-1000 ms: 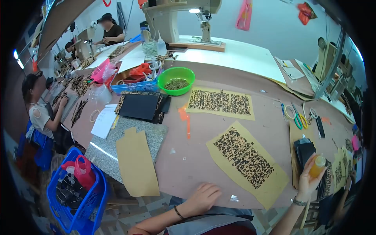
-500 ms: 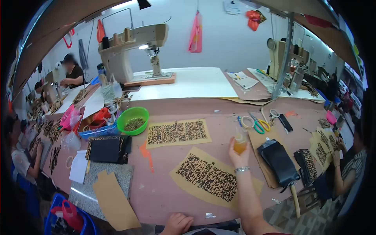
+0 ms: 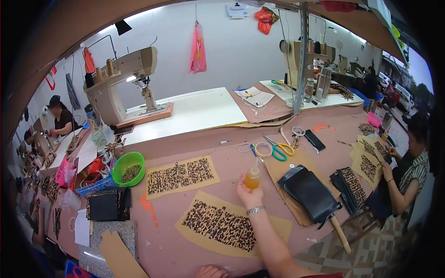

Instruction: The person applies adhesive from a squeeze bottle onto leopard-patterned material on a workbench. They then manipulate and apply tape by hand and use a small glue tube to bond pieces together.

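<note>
My right hand (image 3: 250, 191) is closed around a small clear squeeze bottle (image 3: 253, 178) of amber liquid, its thin nozzle pointing up. The bottle is raised over the table, above the upper right of a curved tan sheet (image 3: 189, 225) covered with leopard-print strips (image 3: 219, 222). My right forearm crosses that sheet's right part. At the bottom edge, my left hand (image 3: 212, 272) rests by the table's near side, fingers lying loosely and mostly cut off by the frame. Behind is a second tan sheet (image 3: 214, 169) with leopard-print strips (image 3: 181, 176).
Yellow-and-green scissors (image 3: 280, 150), a tape roll (image 3: 263, 149) and a phone (image 3: 315, 140) lie behind my right hand. A black pouch (image 3: 308, 192) and wooden-handled tool (image 3: 340, 235) lie right. Left stand a green bowl (image 3: 129, 157) and stone slab (image 3: 123, 229). A co-worker (image 3: 412, 171) sits right.
The view has turned right, so the table's things appear farther left. My right hand still holds the bottle, now more upright. My left hand has slipped lower in the frame.
</note>
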A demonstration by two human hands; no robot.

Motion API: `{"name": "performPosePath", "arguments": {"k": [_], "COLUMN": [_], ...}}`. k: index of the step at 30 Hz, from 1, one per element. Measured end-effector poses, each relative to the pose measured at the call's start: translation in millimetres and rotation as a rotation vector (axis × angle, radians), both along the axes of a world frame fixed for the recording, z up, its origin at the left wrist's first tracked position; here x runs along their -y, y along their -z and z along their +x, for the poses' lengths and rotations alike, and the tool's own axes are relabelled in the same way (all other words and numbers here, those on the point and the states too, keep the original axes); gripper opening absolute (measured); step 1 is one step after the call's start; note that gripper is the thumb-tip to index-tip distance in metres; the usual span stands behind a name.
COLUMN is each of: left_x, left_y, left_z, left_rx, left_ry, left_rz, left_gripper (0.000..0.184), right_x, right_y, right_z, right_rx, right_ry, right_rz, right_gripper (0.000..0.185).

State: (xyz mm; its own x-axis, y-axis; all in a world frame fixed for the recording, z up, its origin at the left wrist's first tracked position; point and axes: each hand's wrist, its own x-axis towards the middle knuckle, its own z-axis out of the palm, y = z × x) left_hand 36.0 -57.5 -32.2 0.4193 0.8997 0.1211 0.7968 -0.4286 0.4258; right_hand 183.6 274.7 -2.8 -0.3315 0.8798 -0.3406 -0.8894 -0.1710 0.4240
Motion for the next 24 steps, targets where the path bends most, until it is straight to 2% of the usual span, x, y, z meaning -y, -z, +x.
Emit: {"name": "performPosePath", "arguments": {"k": [2, 6, 8, 9, 11, 12, 14, 16, 18, 19, 21, 22, 24], "left_x": [1.5, -0.9, -3.3, -4.9, -8.9, -10.3, -14.5, -19.4, -25.6, -28.9, -35.7, -39.0, -43.9], "left_y": [-2.4, -9.4, -14.3, -23.1, -40.6, -41.7, -45.0, -53.1, -57.8, -58.3, -61.6, -64.8, -68.0], "left_z": [2.0, -3.0, -6.3, -7.9, -13.6, -17.2, -24.2, -28.4, -32.9, -35.7, -40.7, -42.8, -44.8], "left_rx": [0.061, 0.174, 0.176, 0.179, 0.270, 0.274, 0.210, 0.228, 0.246, 0.237, 0.228, 0.224, 0.227], "left_ry": [-0.049, -0.099, -0.128, -0.125, -0.134, -0.129, -0.105, -0.100, -0.094, -0.091, -0.085, -0.084, -0.056], "left_rz": [0.143, 0.205, 0.306, 0.307, 0.263, 0.264, 0.247, 0.235, 0.221, 0.216, 0.212, 0.184, 0.150], "left_gripper": [0.012, 0.010, 0.010, 0.010, 0.010, 0.010, 0.011, 0.010, 0.010, 0.010, 0.010, 0.010, 0.010], "right_x": [23.0, 49.7, 55.5, 58.1, 61.2, 61.4, 62.2, 62.3, 56.1, 50.7, 38.5, 36.5, 33.2], "right_y": [-25.9, -42.0, -43.0, -45.5, -49.9, -49.1, -46.9, -45.5, -36.3, -25.2, -3.2, -6.5, -20.7], "right_z": [0.5, 28.8, 57.4, 68.3, 86.6, 95.3, 108.3, 111.6, 111.0, 109.5, 105.5, 101.7, 91.1], "right_rx": [0.138, 0.220, 0.406, 0.409, 0.790, 0.793, 1.070, 1.139, 1.366, 1.366, 1.754, 1.756, 2.005], "right_ry": [-0.077, -0.196, -0.269, -0.266, -0.161, -0.155, -0.112, -0.090, -0.064, -0.061, -0.007, -0.002, -0.244], "right_rz": [0.016, 0.047, 0.399, 0.400, 0.352, 0.352, 0.309, 0.326, 0.413, 0.410, 0.666, 0.657, 0.684], "right_gripper": [0.039, 0.033, 0.025, 0.025, 0.017, 0.017, 0.016, 0.012, 0.026, 0.026, 0.056, 0.056, 0.077]}}
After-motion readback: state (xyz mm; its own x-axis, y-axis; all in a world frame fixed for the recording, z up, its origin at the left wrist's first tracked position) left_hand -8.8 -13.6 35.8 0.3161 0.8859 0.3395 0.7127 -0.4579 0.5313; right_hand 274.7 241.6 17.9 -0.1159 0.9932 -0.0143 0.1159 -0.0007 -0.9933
